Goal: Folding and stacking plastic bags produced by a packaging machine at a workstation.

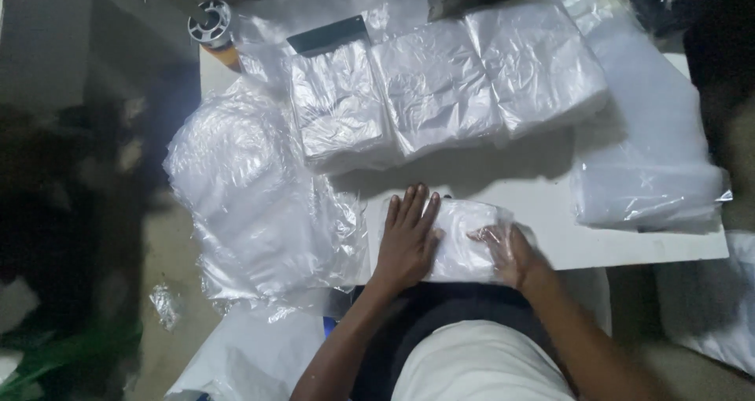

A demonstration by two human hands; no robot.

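a: pressing flat, as i read it: the left hand (406, 240) lies palm down, fingers spread wide, on the near-left end of a folded clear plastic bag (460, 240) at the near edge of the white table (629, 244).

b: and the other hand?

a: the right hand (507, 252) rests on the bag's right end under a fold of film; fingers look loosely spread, but whether they pinch the film i cannot tell.

b: which step do i log?

a: smoothing or folding one bag, by my judgement. three stacks of bags (440, 86) stand far across the table, another stack (645, 196) to the right, loose film (252, 196) to the left.

b: what does the next move call for?

a: probably keeping the left palm down as an anchor while the right draws the film, since it is slippery and springs back.
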